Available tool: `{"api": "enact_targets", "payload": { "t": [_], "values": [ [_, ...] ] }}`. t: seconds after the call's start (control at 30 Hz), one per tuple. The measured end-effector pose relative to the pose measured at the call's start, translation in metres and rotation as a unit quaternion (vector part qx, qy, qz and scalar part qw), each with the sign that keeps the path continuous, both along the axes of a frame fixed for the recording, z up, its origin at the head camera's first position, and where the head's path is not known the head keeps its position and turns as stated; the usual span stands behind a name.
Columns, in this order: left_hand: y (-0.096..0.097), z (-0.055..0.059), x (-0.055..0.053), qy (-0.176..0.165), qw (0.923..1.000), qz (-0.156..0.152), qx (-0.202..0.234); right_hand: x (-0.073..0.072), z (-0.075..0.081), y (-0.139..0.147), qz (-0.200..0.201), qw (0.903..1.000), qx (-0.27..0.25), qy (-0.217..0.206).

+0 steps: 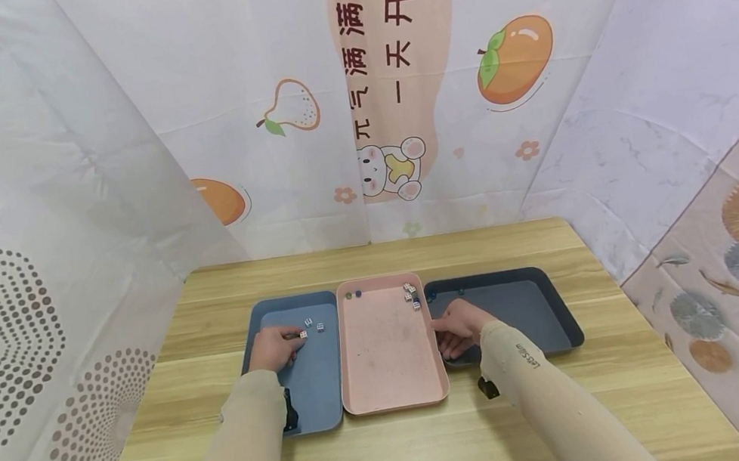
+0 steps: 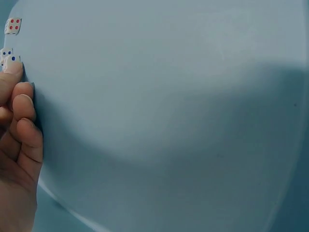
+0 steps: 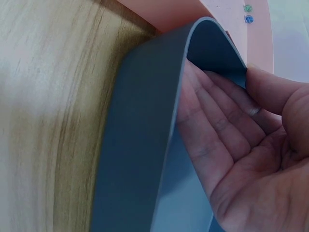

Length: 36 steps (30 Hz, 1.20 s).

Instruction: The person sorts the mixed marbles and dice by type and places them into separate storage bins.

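In the head view my left hand (image 1: 275,348) is inside the blue tray (image 1: 325,410) on the left, thumb and finger pinching a white die (image 1: 303,335). Two more white dice lie just beyond its fingertips, one of them a die (image 1: 320,328) with blue dots. In the left wrist view the thumb is against a die (image 2: 13,62). My right hand (image 1: 459,327) reaches into the near left corner of the dark tray (image 1: 559,308). In the right wrist view its long fingers (image 3: 212,116) extend along the inside wall, with the thumb at the rim.
Between these trays stands a pink tray (image 1: 396,402), with several white dice (image 1: 408,297) and a few marbles (image 1: 358,293) at its far end. Marbles (image 1: 461,292) also lie along the dark tray's far wall. A printed curtain (image 1: 272,219) hangs behind the wooden table (image 1: 395,456).
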<state>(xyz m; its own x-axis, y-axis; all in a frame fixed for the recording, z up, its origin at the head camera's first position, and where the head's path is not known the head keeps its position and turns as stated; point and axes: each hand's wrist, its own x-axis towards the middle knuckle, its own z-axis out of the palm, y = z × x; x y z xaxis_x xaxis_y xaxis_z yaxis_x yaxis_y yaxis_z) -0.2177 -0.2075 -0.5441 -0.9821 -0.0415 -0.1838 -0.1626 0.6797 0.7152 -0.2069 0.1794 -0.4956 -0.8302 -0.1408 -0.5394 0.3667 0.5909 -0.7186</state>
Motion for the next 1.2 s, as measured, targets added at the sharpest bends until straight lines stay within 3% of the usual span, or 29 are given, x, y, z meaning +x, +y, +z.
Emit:
{"api": "enact_targets", "payload": {
  "t": [1.2],
  "values": [
    [0.0006,0.0095,0.0035,-0.027,0.9996,0.003,0.007,-0.0018,-0.0034,0.0018,-0.003,0.9999,-0.011,-0.011]
  ]
}}
